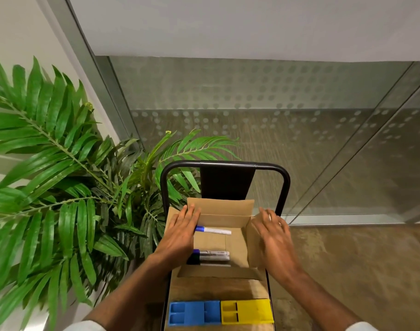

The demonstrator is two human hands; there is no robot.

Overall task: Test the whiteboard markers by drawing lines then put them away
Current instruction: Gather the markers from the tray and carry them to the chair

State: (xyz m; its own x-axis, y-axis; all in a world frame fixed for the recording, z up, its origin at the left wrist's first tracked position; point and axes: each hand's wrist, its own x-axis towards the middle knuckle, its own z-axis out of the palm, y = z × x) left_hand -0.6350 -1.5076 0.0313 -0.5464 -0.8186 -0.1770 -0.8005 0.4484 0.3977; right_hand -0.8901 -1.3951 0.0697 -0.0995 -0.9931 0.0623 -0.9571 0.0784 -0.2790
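Observation:
An open cardboard box [222, 207] stands on a small table. Inside lie a blue-capped white marker [213, 230] near the far wall and two markers side by side near the front: one with a blue cap [212, 253] and one with a dark cap [209, 258]. My left hand [182, 231] rests flat on the box's left flap, fingers straight. My right hand [274, 231] lies on the right flap with fingers spread, slightly blurred. Neither hand holds a marker.
A blue plastic tray [194, 312] and a yellow one [248, 311] sit on the wooden tabletop [218, 287] near me. A black tubular frame [224, 164] arches behind the box. A leafy plant [61, 163] crowds the left. Frosted glass wall [252, 103] stands ahead.

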